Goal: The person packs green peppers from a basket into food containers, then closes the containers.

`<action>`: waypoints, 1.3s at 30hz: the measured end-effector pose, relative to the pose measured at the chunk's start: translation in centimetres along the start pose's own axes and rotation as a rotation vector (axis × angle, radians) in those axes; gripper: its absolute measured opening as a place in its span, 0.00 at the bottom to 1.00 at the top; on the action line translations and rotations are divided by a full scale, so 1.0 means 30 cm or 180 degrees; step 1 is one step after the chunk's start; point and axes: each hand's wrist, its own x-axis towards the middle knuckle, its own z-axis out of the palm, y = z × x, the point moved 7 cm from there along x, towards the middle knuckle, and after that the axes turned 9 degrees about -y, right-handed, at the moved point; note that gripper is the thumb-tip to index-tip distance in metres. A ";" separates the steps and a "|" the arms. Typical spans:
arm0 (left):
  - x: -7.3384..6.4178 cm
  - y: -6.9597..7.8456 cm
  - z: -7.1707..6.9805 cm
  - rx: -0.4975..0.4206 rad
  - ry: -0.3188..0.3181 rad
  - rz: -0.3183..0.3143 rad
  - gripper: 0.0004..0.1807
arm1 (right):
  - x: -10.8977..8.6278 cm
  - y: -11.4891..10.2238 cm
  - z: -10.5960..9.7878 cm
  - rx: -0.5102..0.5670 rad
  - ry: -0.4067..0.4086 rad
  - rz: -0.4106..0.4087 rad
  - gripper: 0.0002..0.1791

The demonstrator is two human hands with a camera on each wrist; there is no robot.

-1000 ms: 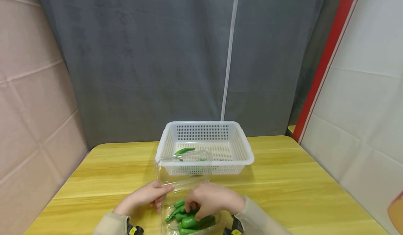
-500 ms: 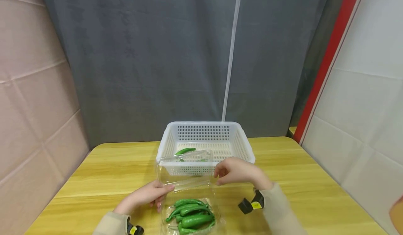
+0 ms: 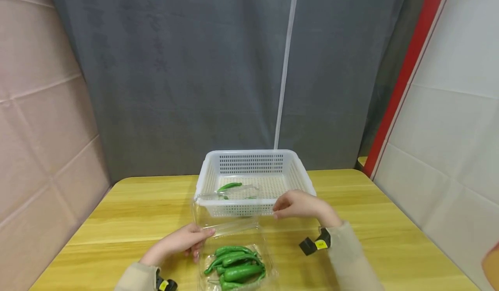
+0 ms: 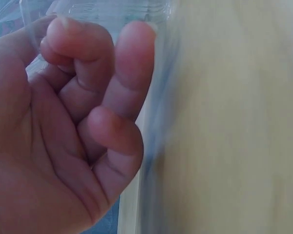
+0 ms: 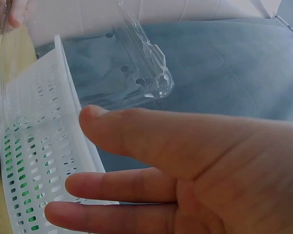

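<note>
- Gripping a clear plastic clamshell by its left side near the hinge with the left hand, with one digit over the plastic and others curled lower down
- Hovering at the near right part of a white slotted plastic basket with the right hand, with thumb and fingers apart and nothing visible between; not showing clearly whether touching the rim
- Showing a heap of green chili peppers in the clamshell's base, at the near side of the wood-grain table
- Showing also a slim green chili on the basket's floor, beyond the raised transparent lid, plus glimpses of green through the slots in the right wrist view
- Likely needing a light, steady left grip near the hinge, to avoid crumpling or dragging the thin plastic
- Probably calling for picking single peppers off the top of the heap, pinching softly at the thick middle
- Best passing right of the raised lid and well above the basket rim, avoiding snags
- Risking bruised skin by squeezing hard, or a bounce by releasing high
</note>
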 end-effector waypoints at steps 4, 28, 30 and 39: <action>-0.005 0.001 -0.014 0.0046 0.0029 -0.0002 0.29 | -0.003 0.008 -0.008 0.0030 0.0060 0.0051 0.17; -0.028 -0.014 -0.061 0.0173 -0.0052 0.0076 0.37 | -0.022 0.023 -0.033 0.0243 -0.0024 0.0134 0.11; -0.033 -0.016 -0.061 0.0177 -0.0048 0.0087 0.38 | -0.016 0.014 -0.062 0.0309 -0.0089 0.0164 0.09; -0.054 -0.029 -0.070 0.0192 -0.0003 0.0090 0.39 | 0.133 -0.058 -0.208 0.0042 -0.0441 0.0291 0.06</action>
